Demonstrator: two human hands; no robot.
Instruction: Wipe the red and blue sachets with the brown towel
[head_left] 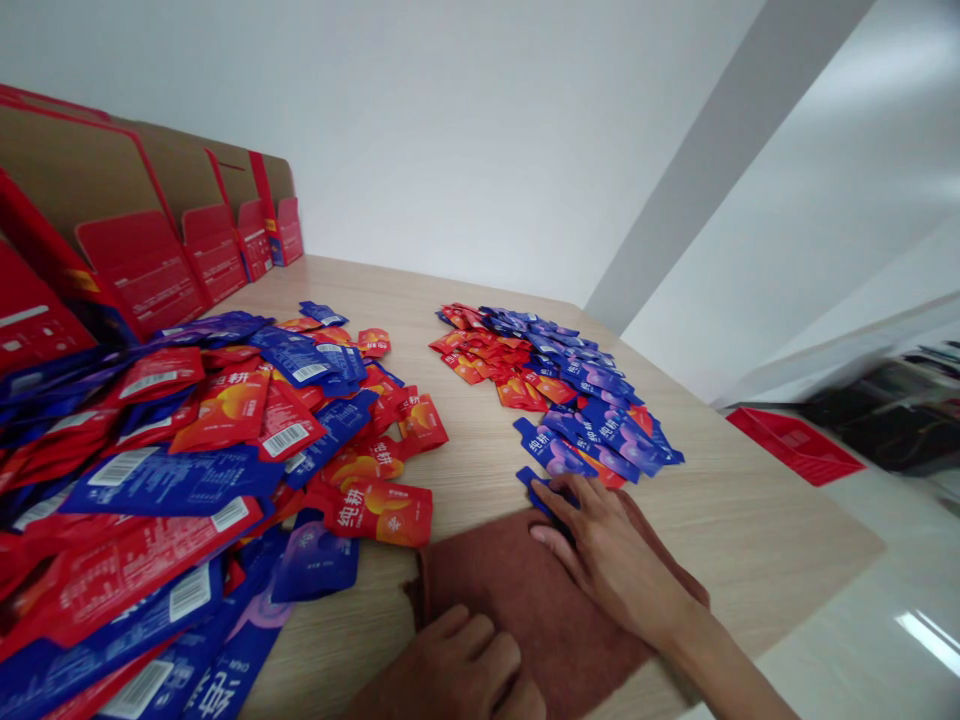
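My right hand (600,545) is closed on a blue sachet (531,482), with the fingers over its top and the thumb at its near side; the hand covers most of it. Beneath that hand lies a brown cloth (495,565), spread on the table. My left hand (465,660) rests at the cloth's near left part with its fingers curled in, and what they hold, if anything, is hidden. Just beyond the right hand are overlapping rows of blue sachets (611,435) and red-orange sachets (480,350).
A loose heap of mixed red and blue sachets (225,410) covers the left of the wooden table (390,275). Behind it several open red cartons (142,270) stand along the wall. A red crate (795,440) sits beyond the table's right edge.
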